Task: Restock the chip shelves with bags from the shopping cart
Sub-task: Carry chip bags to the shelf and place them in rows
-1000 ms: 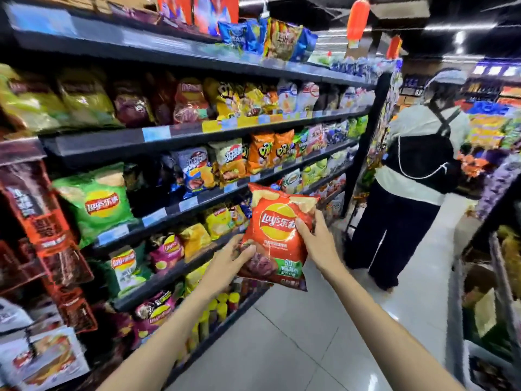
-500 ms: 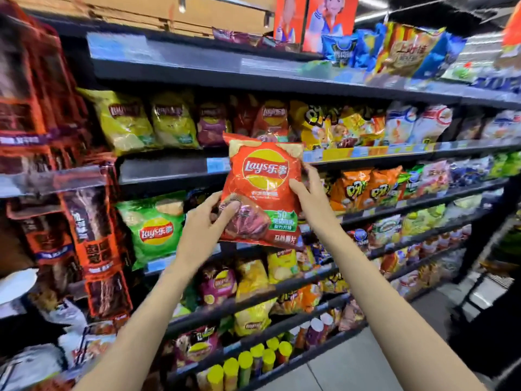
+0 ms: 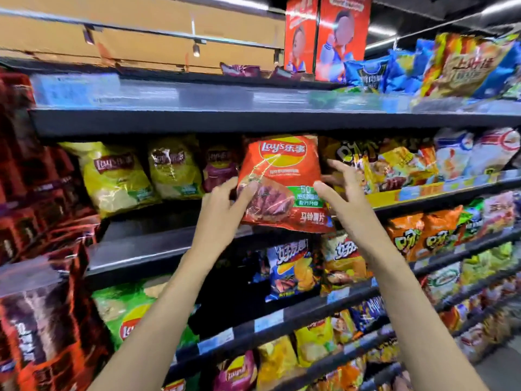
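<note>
The left hand (image 3: 222, 206) pinched the lower left edge of the glossy red-orange foil chip bag (image 3: 282, 184), thumb on its front face and fingers curled behind; the right hand (image 3: 339, 193) held the bag's right edge, thumb on the front and fingers spread loosely behind it, though how firmly they gripped could not be told; the bag stood upright at the front of the dark metal shelf (image 3: 158, 246), its top in the row between a dark purple foil bag (image 3: 218, 170) on its left and a crinkled yellow-and-orange snack bag (image 3: 394, 165) on its right, its bottom edge overhanging the shelf lip; two pale yellow chip bags (image 3: 118, 176) leaned further left. Risk, as judged: the bag, not yet seated, could tip forward and fall once released, because much of it hung beyond the lip; pushing it in could crush its contents or topple the neighbours. Not determinable: the depth of free space behind the bag; the right hand's rear fingers; the blurred price labels; the shopping cart, which lay out of view.
</note>
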Available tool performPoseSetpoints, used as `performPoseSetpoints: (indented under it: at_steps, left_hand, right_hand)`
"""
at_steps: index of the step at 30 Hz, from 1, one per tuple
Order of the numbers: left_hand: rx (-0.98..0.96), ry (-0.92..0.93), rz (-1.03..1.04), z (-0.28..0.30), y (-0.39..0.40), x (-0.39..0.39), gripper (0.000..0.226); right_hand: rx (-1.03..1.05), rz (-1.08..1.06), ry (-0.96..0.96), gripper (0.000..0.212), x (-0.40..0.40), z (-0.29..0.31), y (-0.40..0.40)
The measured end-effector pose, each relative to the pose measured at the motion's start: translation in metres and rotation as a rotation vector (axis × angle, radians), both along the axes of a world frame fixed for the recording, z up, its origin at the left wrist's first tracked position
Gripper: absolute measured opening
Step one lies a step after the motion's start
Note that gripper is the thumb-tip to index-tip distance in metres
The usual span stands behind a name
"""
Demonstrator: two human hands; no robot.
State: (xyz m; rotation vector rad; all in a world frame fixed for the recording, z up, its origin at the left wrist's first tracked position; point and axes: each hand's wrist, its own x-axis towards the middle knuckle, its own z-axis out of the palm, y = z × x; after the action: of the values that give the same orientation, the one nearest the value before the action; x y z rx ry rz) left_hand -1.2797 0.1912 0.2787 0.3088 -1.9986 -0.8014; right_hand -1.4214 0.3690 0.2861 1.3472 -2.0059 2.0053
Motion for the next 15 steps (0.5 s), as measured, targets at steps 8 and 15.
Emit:
performPoseSetpoints:
  at_steps: [8,15]
  left_hand:
    - [-0.006,-0.064,0.056,0.001,-0.012,-0.075,0.040]
    - [0.009,-0.179,0.059,-0.003,-0.010,-0.121,0.032]
  right_hand:
    - [0.059,0.082,0.091,0.065,-0.063,0.003,-0.013]
    - [0.119,0.235,0.188,0.074,-0.130,-0.003,-0.025]
